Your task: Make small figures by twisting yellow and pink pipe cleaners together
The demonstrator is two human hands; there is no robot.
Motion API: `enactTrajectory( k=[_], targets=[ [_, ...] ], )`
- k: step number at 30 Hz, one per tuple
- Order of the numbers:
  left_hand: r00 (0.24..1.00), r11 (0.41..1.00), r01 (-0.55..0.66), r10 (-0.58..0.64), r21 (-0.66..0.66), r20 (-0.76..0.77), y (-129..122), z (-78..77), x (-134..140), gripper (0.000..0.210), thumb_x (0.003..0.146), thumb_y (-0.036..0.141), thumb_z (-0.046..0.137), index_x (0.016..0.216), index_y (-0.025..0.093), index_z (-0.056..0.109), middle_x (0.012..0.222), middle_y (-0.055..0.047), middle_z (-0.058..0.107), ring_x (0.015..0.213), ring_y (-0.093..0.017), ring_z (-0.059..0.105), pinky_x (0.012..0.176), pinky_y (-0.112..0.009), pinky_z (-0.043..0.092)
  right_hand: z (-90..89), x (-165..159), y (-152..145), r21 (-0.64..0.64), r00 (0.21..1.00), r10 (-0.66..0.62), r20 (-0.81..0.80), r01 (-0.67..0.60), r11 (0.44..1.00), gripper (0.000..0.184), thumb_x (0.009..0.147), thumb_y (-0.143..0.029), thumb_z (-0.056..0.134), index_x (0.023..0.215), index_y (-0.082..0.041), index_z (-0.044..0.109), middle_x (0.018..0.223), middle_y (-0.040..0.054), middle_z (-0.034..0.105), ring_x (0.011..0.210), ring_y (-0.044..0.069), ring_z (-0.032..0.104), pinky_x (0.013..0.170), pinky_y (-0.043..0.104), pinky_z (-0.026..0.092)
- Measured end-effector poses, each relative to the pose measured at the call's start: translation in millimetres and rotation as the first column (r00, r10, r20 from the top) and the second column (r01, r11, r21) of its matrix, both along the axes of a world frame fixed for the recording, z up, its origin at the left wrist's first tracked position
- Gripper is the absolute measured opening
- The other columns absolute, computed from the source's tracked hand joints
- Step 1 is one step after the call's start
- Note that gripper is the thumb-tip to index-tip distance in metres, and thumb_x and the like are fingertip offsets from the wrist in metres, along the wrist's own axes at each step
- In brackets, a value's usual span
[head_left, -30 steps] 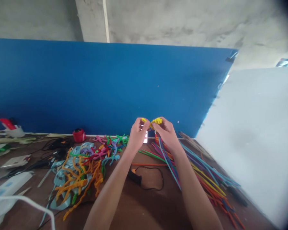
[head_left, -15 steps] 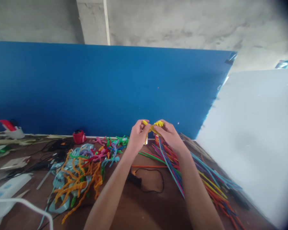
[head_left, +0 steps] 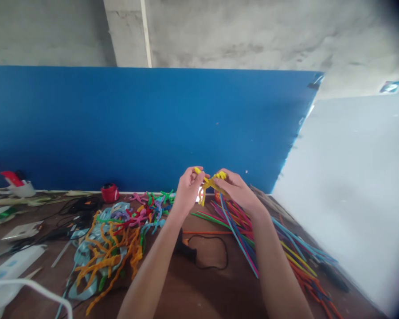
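Between my two hands, above the back of the table, is a yellow pipe cleaner figure [head_left: 210, 182] with twisted limbs. My left hand [head_left: 189, 188] pinches one yellow strand between thumb and fingers. Wrapped round the coiled, thicker part of the same piece is my right hand [head_left: 234, 190], its thumb pressed on it. A loose yellow end hangs down between the hands. Behind it, partly covered, are a small bright object and a red container [head_left: 217, 195].
Left of my arms lie a heap of orange pipe cleaners [head_left: 111, 261] and small coloured figures [head_left: 149, 208]. Long straight pipe cleaners [head_left: 234, 230] spread to the right. A black glue gun [head_left: 186, 251] with its cord, a red tape measure [head_left: 110, 193] and a white power strip [head_left: 16, 266] are also there.
My hands have moved slightly apart, and more of the yellow piece shows between them. The left hand has shifted a little left. The view has tilted slightly.
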State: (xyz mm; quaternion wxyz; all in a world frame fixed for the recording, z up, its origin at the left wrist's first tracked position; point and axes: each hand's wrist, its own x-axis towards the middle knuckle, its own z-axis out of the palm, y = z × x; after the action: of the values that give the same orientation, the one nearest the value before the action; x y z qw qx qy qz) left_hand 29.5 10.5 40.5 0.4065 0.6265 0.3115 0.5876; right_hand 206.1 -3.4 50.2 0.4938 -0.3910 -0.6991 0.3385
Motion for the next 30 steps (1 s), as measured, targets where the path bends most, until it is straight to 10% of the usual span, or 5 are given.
enactTrajectory(
  k=[30],
  targets=[
    [0.967,0.982,-0.136,0.104,0.128,0.234,-2,2.3,5,0.022,0.095,0.042,0.057,0.097,0.021,0.051,0.091,-0.006,0.075,0.084,-0.017,0.072,0.081,-0.031,0.056,4.5,-21,-8,0.066,0.998,-0.051,-0.028,0.053,0.996,0.029,0.095,-0.048,0.057,0.086,-0.022,0.048,0.064,-0.0066,0.053,0.052,0.009,0.045,0.052,0.025,0.034]
  ],
)
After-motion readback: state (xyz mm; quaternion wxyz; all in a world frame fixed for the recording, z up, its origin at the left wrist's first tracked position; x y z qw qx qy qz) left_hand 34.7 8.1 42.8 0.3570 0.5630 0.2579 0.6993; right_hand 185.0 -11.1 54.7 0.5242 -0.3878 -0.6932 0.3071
